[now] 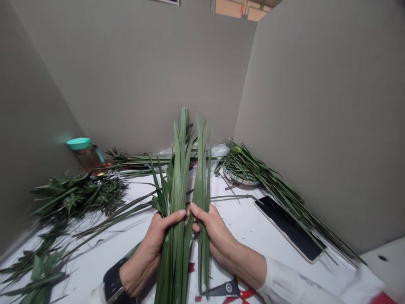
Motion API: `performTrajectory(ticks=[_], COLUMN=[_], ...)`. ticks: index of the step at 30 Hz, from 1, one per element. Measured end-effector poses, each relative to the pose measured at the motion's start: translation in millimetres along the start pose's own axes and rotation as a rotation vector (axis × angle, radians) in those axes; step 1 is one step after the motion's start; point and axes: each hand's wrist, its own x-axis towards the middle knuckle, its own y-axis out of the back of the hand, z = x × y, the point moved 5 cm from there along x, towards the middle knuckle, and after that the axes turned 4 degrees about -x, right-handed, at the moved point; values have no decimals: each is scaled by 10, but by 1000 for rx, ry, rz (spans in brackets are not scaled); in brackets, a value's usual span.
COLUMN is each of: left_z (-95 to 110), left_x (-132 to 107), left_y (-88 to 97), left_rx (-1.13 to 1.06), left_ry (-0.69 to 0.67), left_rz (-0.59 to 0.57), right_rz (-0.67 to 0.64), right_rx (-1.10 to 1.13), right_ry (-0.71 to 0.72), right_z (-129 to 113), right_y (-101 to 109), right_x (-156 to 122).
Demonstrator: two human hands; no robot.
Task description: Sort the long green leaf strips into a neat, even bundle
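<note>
My left hand (152, 249) grips a thick bunch of long, flat green leaves (175, 198) that stand upright and hang below my fist. My right hand (215, 236) grips a narrower bunch of similar leaves (201, 190). The two bunches stand side by side, and my fingertips nearly meet between them. A black watch-like band (113, 276) circles my left wrist. A white sleeve (291, 285) covers my right forearm. Leafy green cuttings (76, 196) lie to the left of my hands.
A heap of long narrow leaves (262, 177) lies at right over a round patterned dish (238, 177). A black-screened tablet (287, 228) lies on the white sheet (126, 236). A teal-lidded jar (86, 154) stands at back left. Grey partition walls (133, 76) surround the surface.
</note>
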Motion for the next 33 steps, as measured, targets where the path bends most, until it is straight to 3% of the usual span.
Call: performTrajectory(ticks=[9, 21, 26, 33], left_z=[5, 20, 20, 16], left_x=[59, -53, -26, -58], left_y=[90, -61, -23, -20], left_rx=[-47, -28, -72, -75], left_ry=[-69, 12, -36, -72], left_rz=[100, -85, -72, -25], right_rz=[-38, -12, -68, -34], right_rx=[4, -82, -61, 44], right_ry=[-14, 183, 268, 296], right_z=[9, 17, -20, 44], right_y=[-60, -112, -175, -139], right_x=[-130, -351, -471, -583])
